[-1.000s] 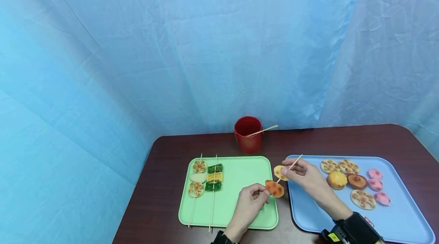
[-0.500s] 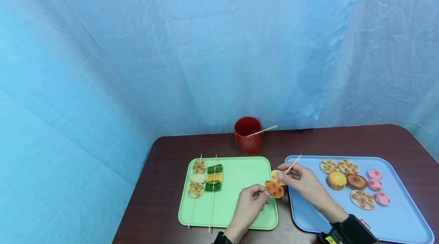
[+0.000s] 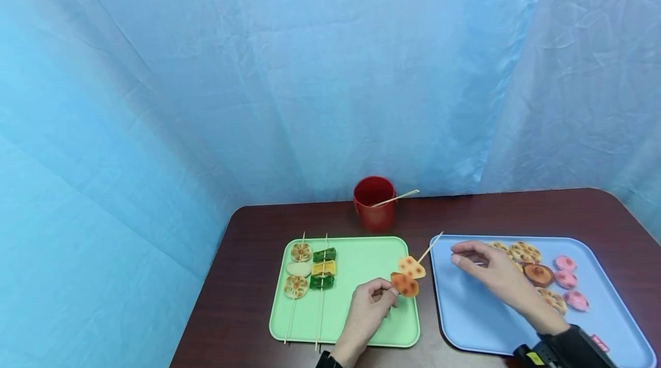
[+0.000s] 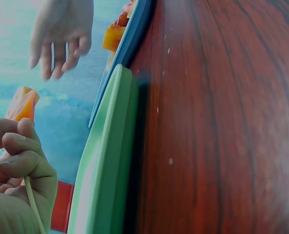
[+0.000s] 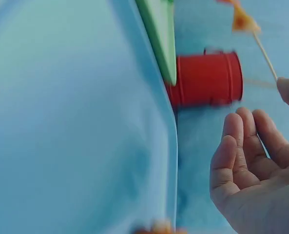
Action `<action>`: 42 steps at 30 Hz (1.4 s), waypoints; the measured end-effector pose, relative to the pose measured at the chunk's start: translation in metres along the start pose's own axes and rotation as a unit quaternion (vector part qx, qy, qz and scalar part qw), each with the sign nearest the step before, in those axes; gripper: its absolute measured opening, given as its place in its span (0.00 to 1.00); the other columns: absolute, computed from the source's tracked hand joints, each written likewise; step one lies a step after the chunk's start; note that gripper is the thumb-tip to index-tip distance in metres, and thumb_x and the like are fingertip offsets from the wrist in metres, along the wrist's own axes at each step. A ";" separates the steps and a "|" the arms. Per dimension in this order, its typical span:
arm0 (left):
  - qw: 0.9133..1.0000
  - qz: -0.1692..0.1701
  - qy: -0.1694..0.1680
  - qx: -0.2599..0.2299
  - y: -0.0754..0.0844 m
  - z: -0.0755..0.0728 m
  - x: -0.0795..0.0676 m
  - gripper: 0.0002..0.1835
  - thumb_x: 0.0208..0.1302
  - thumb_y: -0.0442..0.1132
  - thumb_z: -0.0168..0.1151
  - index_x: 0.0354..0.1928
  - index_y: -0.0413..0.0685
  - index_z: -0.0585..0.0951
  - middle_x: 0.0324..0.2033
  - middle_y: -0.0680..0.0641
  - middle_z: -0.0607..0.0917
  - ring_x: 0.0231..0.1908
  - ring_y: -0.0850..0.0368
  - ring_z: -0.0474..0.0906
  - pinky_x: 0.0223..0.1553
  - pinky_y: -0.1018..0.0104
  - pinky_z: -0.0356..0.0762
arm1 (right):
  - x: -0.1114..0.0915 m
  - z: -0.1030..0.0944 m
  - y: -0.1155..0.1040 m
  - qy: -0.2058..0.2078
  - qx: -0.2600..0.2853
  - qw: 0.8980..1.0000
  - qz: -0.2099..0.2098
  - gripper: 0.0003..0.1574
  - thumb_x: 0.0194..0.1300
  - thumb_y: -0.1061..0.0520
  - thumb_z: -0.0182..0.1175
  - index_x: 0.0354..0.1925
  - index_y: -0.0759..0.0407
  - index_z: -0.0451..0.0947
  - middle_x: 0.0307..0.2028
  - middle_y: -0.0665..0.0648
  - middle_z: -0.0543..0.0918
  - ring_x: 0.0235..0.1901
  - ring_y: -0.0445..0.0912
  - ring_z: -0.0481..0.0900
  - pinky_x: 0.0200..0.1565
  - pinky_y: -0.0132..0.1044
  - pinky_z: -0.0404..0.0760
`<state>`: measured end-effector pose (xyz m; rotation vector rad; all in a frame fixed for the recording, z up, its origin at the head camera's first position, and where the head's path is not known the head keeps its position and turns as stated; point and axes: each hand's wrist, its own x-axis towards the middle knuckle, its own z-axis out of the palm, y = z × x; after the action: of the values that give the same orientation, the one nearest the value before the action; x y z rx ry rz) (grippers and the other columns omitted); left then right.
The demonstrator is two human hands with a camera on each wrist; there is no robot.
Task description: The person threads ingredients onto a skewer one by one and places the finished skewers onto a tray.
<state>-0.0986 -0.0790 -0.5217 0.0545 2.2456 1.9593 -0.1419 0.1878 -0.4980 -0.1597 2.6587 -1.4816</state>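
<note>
My left hand [image 3: 364, 313] grips a bamboo skewer [image 3: 431, 246] over the right side of the green tray. Threaded on it are a browned orange food slice [image 3: 405, 285] and a pale yellow spotted slice [image 3: 412, 267], with the pointed end past them. In the left wrist view, the stick's lower end [image 4: 33, 204] comes out below the curled fingers. My right hand [image 3: 496, 273] is above the blue tray, apart from the skewer and holding nothing. The right wrist view shows its fingers [image 5: 251, 146] loosely bent. It partly covers the food pieces behind it.
The green tray [image 3: 361, 250] bears a lotus-slice skewer [image 3: 295, 287] and a green-and-yellow skewer [image 3: 322, 268]. On the blue tray [image 3: 465, 328] lie a mushroom slice [image 3: 539, 274], lotus slices [image 3: 525, 252] and pink pieces [image 3: 566, 279]. A red cup [image 3: 375, 217] with sticks [image 3: 400, 198] stands behind.
My right hand has let go of the yellow slice and moved right over the blue tray. My left hand has shifted slightly left with the skewer, both slices now on it.
</note>
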 end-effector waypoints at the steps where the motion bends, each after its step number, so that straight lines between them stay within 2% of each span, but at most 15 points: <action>1: 1.000 0.000 0.002 0.002 -0.001 -0.001 0.000 0.06 0.62 0.39 0.62 0.32 0.44 0.84 0.24 0.39 0.84 0.17 0.67 0.69 0.19 0.77 0.64 | -0.001 -0.006 0.004 0.004 -0.019 1.000 -0.003 0.38 0.65 0.34 0.54 0.56 0.64 0.77 0.47 0.58 0.82 0.44 0.49 0.80 0.40 0.39 0.79; 6: 1.000 -0.004 0.006 0.009 -0.003 -0.005 0.001 0.07 0.62 0.40 0.62 0.32 0.45 0.84 0.25 0.39 0.84 0.17 0.67 0.69 0.20 0.77 0.64 | -0.007 -0.034 0.019 0.024 -0.093 0.995 -0.016 0.37 0.64 0.33 0.54 0.54 0.60 0.79 0.45 0.57 0.84 0.40 0.49 0.81 0.35 0.38 0.80; 11: 1.000 -0.011 0.006 0.010 -0.004 -0.008 0.001 0.07 0.62 0.41 0.62 0.32 0.45 0.84 0.25 0.40 0.84 0.18 0.66 0.69 0.20 0.76 0.65 | -0.011 -0.054 0.031 0.047 -0.161 0.985 -0.041 0.33 0.64 0.36 0.57 0.51 0.60 0.80 0.45 0.61 0.83 0.41 0.53 0.81 0.34 0.43 0.81; 15: 1.000 -0.016 0.005 0.006 -0.005 -0.011 0.000 0.07 0.62 0.40 0.62 0.32 0.45 0.84 0.25 0.40 0.84 0.18 0.66 0.69 0.21 0.76 0.65 | -0.010 -0.062 0.041 0.051 -0.205 0.976 -0.049 0.29 0.63 0.41 0.61 0.50 0.63 0.81 0.41 0.60 0.83 0.38 0.54 0.81 0.33 0.46 0.81; 19: 1.000 -0.019 0.005 0.005 -0.006 -0.012 -0.001 0.07 0.63 0.40 0.61 0.33 0.44 0.84 0.25 0.40 0.84 0.18 0.66 0.69 0.21 0.76 0.65 | -0.009 -0.065 0.047 0.045 -0.242 0.969 -0.040 0.28 0.59 0.45 0.66 0.48 0.66 0.81 0.35 0.57 0.83 0.32 0.50 0.79 0.30 0.46 0.79; 22: 1.000 -0.021 0.004 0.002 -0.006 -0.014 0.000 0.08 0.63 0.40 0.61 0.33 0.42 0.84 0.25 0.39 0.84 0.18 0.66 0.69 0.21 0.76 0.65 | -0.009 -0.065 0.050 0.029 -0.256 0.966 -0.026 0.32 0.57 0.44 0.67 0.48 0.68 0.80 0.34 0.57 0.82 0.31 0.50 0.79 0.29 0.45 0.79; 27: 1.000 -0.029 0.007 0.006 -0.006 -0.015 -0.001 0.08 0.63 0.41 0.61 0.33 0.44 0.84 0.24 0.43 0.84 0.17 0.65 0.68 0.20 0.75 0.64 | -0.008 -0.066 0.054 -0.002 -0.275 0.961 0.008 0.41 0.54 0.39 0.67 0.52 0.71 0.79 0.35 0.58 0.81 0.32 0.48 0.77 0.31 0.46 0.78; 33: 1.000 -0.030 0.008 0.005 -0.006 -0.016 0.000 0.09 0.63 0.42 0.61 0.33 0.43 0.84 0.24 0.43 0.83 0.17 0.65 0.68 0.20 0.75 0.64 | -0.009 -0.065 0.058 -0.005 -0.305 0.952 -0.012 0.36 0.53 0.42 0.69 0.50 0.68 0.81 0.34 0.56 0.79 0.30 0.46 0.71 0.29 0.43 0.71; 36: 0.999 -0.032 0.009 0.006 -0.007 -0.016 0.000 0.09 0.63 0.42 0.62 0.33 0.43 0.84 0.23 0.46 0.83 0.17 0.65 0.68 0.20 0.75 0.64 | -0.009 -0.064 0.058 -0.007 -0.311 0.950 -0.021 0.36 0.54 0.41 0.68 0.50 0.67 0.81 0.38 0.62 0.81 0.33 0.52 0.75 0.32 0.48 0.73; 39: 0.999 -0.035 0.010 0.006 -0.008 -0.017 -0.001 0.09 0.63 0.42 0.62 0.33 0.42 0.84 0.23 0.46 0.83 0.17 0.65 0.68 0.20 0.75 0.63 | -0.009 -0.064 0.057 -0.017 -0.304 0.952 -0.027 0.36 0.55 0.39 0.67 0.49 0.67 0.81 0.44 0.69 0.80 0.41 0.61 0.77 0.38 0.58 0.74; 42: 0.999 -0.037 0.011 0.003 -0.008 -0.017 -0.001 0.11 0.63 0.42 0.62 0.34 0.41 0.84 0.23 0.46 0.83 0.17 0.64 0.67 0.20 0.75 0.63 | -0.009 -0.063 0.057 -0.024 -0.292 0.956 -0.029 0.36 0.55 0.37 0.66 0.48 0.66 0.81 0.46 0.70 0.79 0.44 0.62 0.76 0.41 0.60 0.74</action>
<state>-0.0997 -0.0970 -0.5270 -0.0486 2.2332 1.9250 -0.1438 0.2717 -0.5133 -0.3078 2.9845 -0.6427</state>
